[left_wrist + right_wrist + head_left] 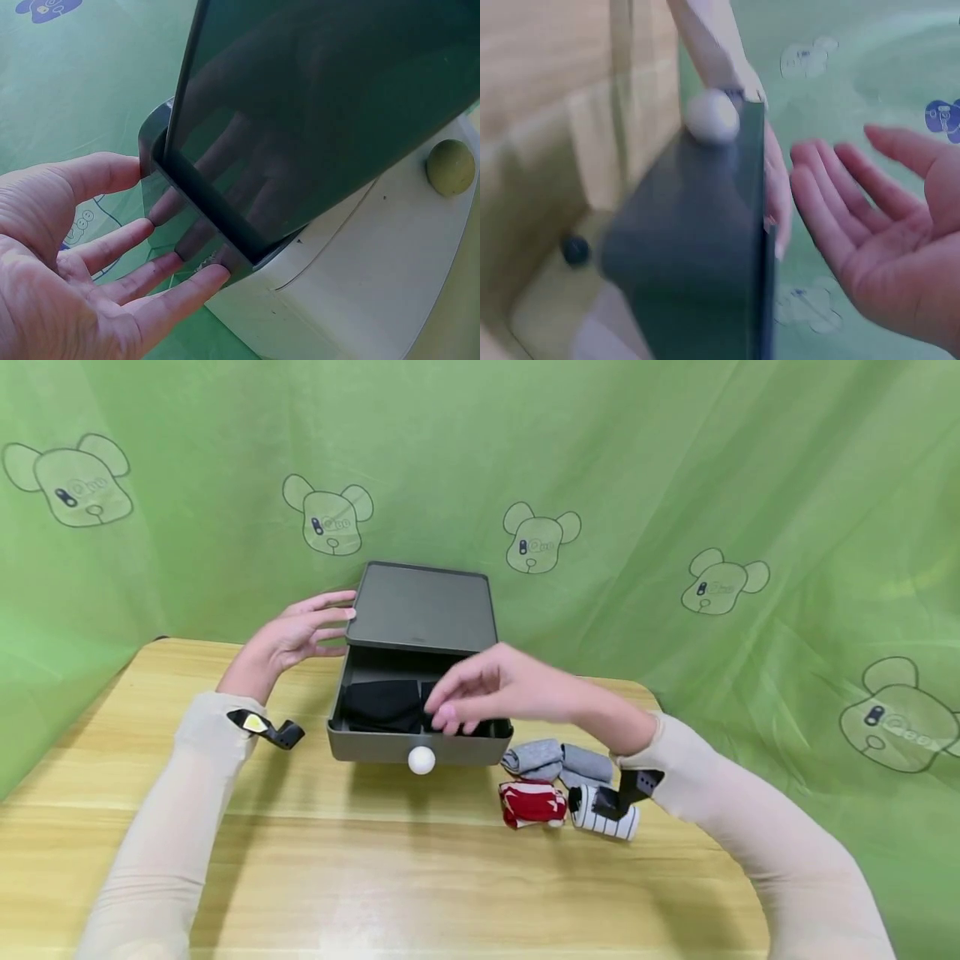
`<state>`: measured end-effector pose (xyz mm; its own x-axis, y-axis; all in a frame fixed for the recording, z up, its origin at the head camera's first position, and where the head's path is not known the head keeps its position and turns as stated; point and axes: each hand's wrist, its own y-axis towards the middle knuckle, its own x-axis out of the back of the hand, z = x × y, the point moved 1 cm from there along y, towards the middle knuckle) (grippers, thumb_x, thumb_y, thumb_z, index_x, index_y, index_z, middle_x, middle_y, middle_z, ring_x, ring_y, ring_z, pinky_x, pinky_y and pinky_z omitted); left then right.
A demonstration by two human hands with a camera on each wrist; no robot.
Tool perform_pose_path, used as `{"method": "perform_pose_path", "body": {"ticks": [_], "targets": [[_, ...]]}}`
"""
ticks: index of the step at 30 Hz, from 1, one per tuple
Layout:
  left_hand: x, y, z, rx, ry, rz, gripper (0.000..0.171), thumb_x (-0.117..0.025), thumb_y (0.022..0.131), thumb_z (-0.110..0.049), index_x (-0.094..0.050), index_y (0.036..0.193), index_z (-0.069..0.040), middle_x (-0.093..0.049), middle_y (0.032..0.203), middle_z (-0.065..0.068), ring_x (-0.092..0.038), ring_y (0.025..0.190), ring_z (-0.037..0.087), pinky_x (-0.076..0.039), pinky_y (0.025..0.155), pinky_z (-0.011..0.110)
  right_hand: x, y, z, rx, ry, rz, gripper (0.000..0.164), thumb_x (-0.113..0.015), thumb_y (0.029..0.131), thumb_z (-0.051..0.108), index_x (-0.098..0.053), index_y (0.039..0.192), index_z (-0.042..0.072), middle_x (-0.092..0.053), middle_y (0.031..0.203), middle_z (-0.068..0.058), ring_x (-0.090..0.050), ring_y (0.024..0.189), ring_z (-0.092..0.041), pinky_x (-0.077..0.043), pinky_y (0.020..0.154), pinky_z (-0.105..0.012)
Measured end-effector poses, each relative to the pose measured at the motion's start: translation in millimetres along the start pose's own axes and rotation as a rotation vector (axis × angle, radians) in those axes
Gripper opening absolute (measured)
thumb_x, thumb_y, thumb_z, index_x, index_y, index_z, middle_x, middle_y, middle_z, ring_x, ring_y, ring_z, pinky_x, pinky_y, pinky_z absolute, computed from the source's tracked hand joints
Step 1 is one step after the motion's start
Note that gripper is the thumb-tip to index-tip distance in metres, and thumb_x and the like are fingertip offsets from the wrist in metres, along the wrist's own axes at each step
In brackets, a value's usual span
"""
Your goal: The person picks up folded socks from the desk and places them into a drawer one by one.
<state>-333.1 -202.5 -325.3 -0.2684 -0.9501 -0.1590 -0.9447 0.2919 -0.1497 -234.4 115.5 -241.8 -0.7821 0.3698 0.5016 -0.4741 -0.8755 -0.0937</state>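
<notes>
A dark grey box (pixel 422 606) with a pulled-out drawer (pixel 375 747) stands on the table; a round white knob (pixel 422 760) is on the drawer's front. Black folded cloth (pixel 384 703) lies inside, partly hidden. My left hand (pixel 296 631) is at the box's left side, with fairly straight fingertips against its wall in the left wrist view. Over the drawer's right half hovers my right hand (pixel 506 689), its fingers loosely bent. Nothing shows in the right palm (pixel 885 255) in the right wrist view.
Right of the drawer lie rolled sock-like bundles: two grey ones (pixel 534 758), a red and white one (pixel 532 802) and a white striped one (pixel 611 822), partly covered by the right wrist's camera mount (pixel 626 793). A green curtain (pixel 600 460) hangs behind the wooden table (pixel 420 885).
</notes>
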Motion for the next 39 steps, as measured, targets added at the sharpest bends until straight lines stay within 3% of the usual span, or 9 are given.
{"method": "perform_pose_path", "body": {"ticks": [4,6,11,17,23,28,34,39], "targets": [[0.2,0.7,-1.6,-0.003,-0.003,-0.003,0.064,-0.054,0.106,-0.017,-0.025,0.163,-0.018,-0.014,0.171,0.012,-0.02,0.156,0.039,-0.029,0.125,0.058,-25,-8,-16,-0.019,0.115,0.174,0.026,-0.06,0.102,0.004,-0.065,0.125,-0.006,-0.075,0.111,-0.017,-0.073,0.098,-0.023,-0.063,0.089,-0.043],[0.3,1.3,-2.3,-0.002,-0.007,0.0,0.064,-0.054,0.106,-0.017,-0.025,0.163,-0.017,-0.014,0.171,0.012,-0.019,0.156,0.039,-0.028,0.125,0.058,-36,-11,-24,-0.044,0.134,0.228,0.027,-0.058,0.103,0.006,-0.064,0.127,-0.006,-0.074,0.114,-0.019,-0.072,0.102,-0.027,-0.062,0.092,-0.043],[0.3,1.3,-4.0,-0.004,-0.013,-0.003,0.064,-0.054,0.106,-0.016,-0.025,0.163,-0.017,-0.016,0.171,0.012,-0.02,0.156,0.039,-0.028,0.125,0.059,-58,-15,-45,-0.151,0.195,0.261,0.033,-0.055,0.105,0.017,-0.061,0.133,0.0,-0.07,0.12,-0.026,-0.07,0.11,-0.038,-0.061,0.096,-0.045],[0.8,0.1,-4.8,-0.004,-0.013,-0.009,0.064,-0.053,0.106,-0.016,-0.024,0.163,-0.018,-0.014,0.171,0.012,-0.018,0.156,0.039,-0.027,0.125,0.058,-82,-12,-69,-0.249,0.465,0.117,0.041,-0.049,0.109,0.025,-0.054,0.143,0.004,-0.07,0.122,-0.026,-0.073,0.107,-0.027,-0.06,0.096,-0.042],[0.1,-0.2,-3.5,-0.002,-0.013,-0.011,0.064,-0.054,0.106,-0.016,-0.024,0.163,-0.017,-0.013,0.171,0.012,-0.018,0.156,0.039,-0.027,0.125,0.058,-98,-7,-76,-0.172,0.706,-0.019,0.048,-0.046,0.11,0.031,-0.049,0.145,-0.002,-0.076,0.113,-0.013,-0.074,0.103,-0.02,-0.061,0.097,-0.038],[-0.3,0.3,-1.8,-0.003,-0.007,-0.006,0.066,-0.056,0.105,-0.018,-0.024,0.163,-0.018,-0.017,0.17,0.012,-0.021,0.155,0.038,-0.029,0.125,0.058,-104,-5,-77,-0.134,0.743,-0.118,0.045,-0.047,0.11,0.027,-0.054,0.136,-0.009,-0.077,0.105,-0.004,-0.075,0.1,-0.018,-0.062,0.093,-0.034],[-1.7,-1.0,-0.5,-0.002,0.02,-0.016,0.066,-0.057,0.105,-0.022,-0.025,0.163,-0.02,-0.043,0.152,0.005,-0.034,0.149,0.034,-0.038,0.12,0.052,-106,-3,-75,-0.128,0.728,-0.186,0.043,-0.049,0.109,0.023,-0.057,0.131,-0.013,-0.078,0.099,-0.003,-0.076,0.095,-0.017,-0.063,0.089,-0.031],[-1.8,-1.1,1.2,0.0,0.014,-0.01,0.066,-0.057,0.105,-0.021,-0.025,0.163,-0.019,-0.043,0.149,0.002,-0.033,0.149,0.034,-0.035,0.121,0.054,-102,2,-73,-0.169,0.717,-0.26,0.042,-0.054,0.107,0.026,-0.061,0.127,-0.01,-0.078,0.098,-0.006,-0.076,0.092,-0.018,-0.062,0.092,-0.035]]}}
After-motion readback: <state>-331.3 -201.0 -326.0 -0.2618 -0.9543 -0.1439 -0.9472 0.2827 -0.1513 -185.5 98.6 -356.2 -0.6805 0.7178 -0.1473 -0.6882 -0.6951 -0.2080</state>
